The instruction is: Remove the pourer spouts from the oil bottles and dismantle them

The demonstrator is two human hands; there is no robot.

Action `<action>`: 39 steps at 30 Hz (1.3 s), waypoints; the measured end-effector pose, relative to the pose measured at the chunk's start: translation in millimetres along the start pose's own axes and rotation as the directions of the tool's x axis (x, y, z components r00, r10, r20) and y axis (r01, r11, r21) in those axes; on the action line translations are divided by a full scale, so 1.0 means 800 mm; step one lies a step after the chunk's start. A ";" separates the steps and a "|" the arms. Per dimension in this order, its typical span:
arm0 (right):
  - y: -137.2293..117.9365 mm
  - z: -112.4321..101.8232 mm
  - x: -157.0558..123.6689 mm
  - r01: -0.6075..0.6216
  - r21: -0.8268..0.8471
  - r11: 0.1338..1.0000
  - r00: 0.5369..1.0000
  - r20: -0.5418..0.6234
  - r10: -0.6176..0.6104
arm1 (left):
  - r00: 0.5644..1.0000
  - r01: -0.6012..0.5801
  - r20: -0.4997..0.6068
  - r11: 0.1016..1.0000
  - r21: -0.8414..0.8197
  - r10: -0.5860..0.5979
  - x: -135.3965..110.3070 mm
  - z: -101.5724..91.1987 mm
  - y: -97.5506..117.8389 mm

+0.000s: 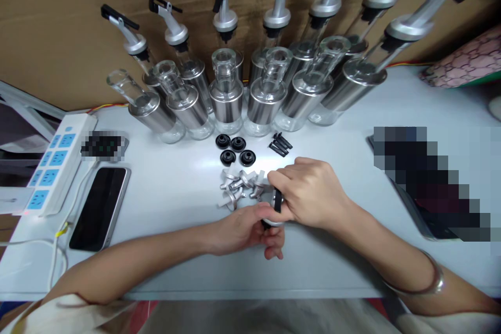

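Observation:
Over the table's near middle, my left hand (243,227) and my right hand (315,193) meet around one silver bottle pourer (277,201) with a black lever. My left thumb and fingers close about its base, where a silver rim and black underside show. My right fingers pinch its upper part and cover most of it. Just beyond my left hand lies a cluster of loose silver pourer spouts (231,199). Farther back are several round black rubber stoppers (247,157). Slim black plastic pieces (279,144) lie right of them.
Several glass-and-steel bottles without pourers (229,107) form a row at the back; bottles with pourers (409,28) stand behind. To the left are a phone (99,209), a power strip (23,201) and a white cable (80,188). A dark, partly blurred device (407,214) lies right.

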State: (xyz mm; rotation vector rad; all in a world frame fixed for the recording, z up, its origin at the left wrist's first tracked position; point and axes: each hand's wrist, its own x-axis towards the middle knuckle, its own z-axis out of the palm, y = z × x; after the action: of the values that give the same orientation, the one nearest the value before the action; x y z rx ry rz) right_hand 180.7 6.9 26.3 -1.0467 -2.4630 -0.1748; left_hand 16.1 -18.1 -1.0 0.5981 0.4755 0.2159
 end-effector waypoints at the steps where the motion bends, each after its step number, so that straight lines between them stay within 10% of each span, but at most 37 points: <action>1: 0.000 0.000 0.000 0.007 -0.015 1.000 1.000 -0.003 -0.007 | 1.000 0.000 0.005 1.000 0.003 0.000 0.000 0.000 0.000; 13: 0.001 0.004 -0.002 0.013 -0.026 1.000 0.999 0.038 -0.012 | 0.998 0.008 0.064 0.999 0.042 -0.010 0.000 -0.001 -0.001; 22: 0.001 -0.011 0.000 -0.158 0.359 0.920 0.986 0.013 0.164 | 0.983 -0.092 0.183 0.929 0.358 0.027 -0.010 -0.003 0.004; 28: 0.027 -0.008 0.000 -0.512 0.247 0.823 0.859 0.149 0.490 | 0.990 -0.066 0.133 0.982 0.176 0.043 -0.005 -0.005 -0.004; 39: 0.073 -0.007 -0.018 -0.664 0.082 0.743 0.743 0.178 0.645 | 0.994 -0.039 0.104 0.995 0.088 0.030 -0.004 -0.005 -0.005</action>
State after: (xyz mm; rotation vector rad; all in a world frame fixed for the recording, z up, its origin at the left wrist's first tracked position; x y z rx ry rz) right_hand 233.1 37.2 21.3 -1.8365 -2.0109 0.3077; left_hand 11.6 -20.3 -5.0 0.7022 0.3769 0.1966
